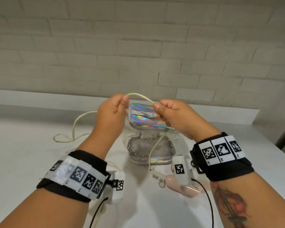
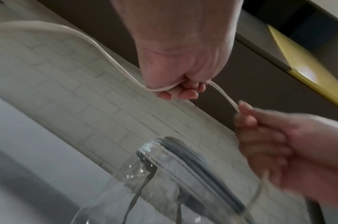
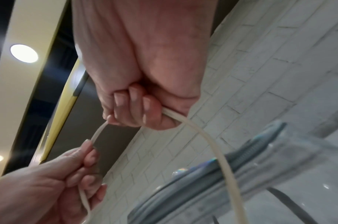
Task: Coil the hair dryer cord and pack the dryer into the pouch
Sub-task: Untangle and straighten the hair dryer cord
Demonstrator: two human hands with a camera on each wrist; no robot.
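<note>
Both hands are raised above the white table (image 1: 31, 153) and hold a cream cord (image 1: 139, 96) stretched between them. My left hand (image 1: 113, 109) pinches it at the thumb; my right hand (image 1: 167, 111) has its fingers curled round it. From the right hand the cord (image 3: 218, 151) drops to a pale pink hair dryer (image 1: 183, 186) lying near the front, partly hidden behind my right wrist camera. From the left hand the cord (image 2: 68, 33) runs left and loops loosely on the table. A clear pouch (image 1: 148, 142) with iridescent silver trim sits under the hands.
A white brick wall (image 1: 138, 46) stands behind the table. The table's right edge (image 1: 257, 120) ends near a dark post. Black cables (image 1: 207, 198) run from both wrist cameras toward me. Loose cord loops (image 1: 64, 139) lie left of the pouch.
</note>
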